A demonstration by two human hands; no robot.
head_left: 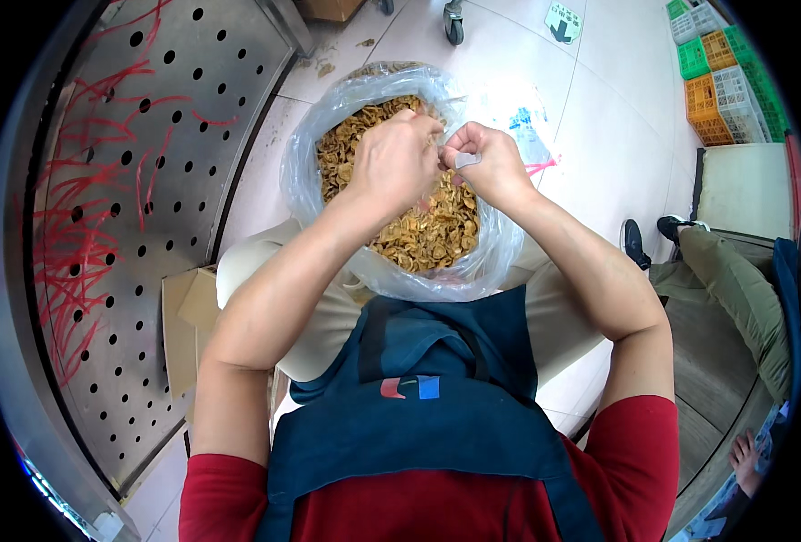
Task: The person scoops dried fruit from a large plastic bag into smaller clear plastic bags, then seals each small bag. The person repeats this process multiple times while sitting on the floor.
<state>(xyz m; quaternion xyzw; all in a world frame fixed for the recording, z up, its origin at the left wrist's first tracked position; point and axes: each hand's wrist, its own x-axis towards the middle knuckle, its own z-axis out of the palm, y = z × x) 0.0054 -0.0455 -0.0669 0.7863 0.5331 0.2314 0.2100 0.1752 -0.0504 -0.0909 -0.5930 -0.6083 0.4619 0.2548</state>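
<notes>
A large clear plastic bag [303,162], its mouth spread wide, stands between my knees, full of brown dried slices [434,234]. Above its middle, my left hand [400,152] is curled with its fingertips pinched together. My right hand [485,159], with a greyish patch on the thumb, pinches close beside it, the fingertips nearly meeting. Something small and pale seems to lie between the fingertips, too small to name. To the right of the bag, a thin clear plastic bag with blue print [523,120] and pink strings [541,164] lies on the floor.
A perforated metal panel with red strands [160,162] stands at the left, a cardboard box [180,325] beside it. A caster wheel [453,26] is ahead. Stacked plastic crates [708,95] stand at the upper right. Another person's legs [732,284] and hand [746,455] are at the right.
</notes>
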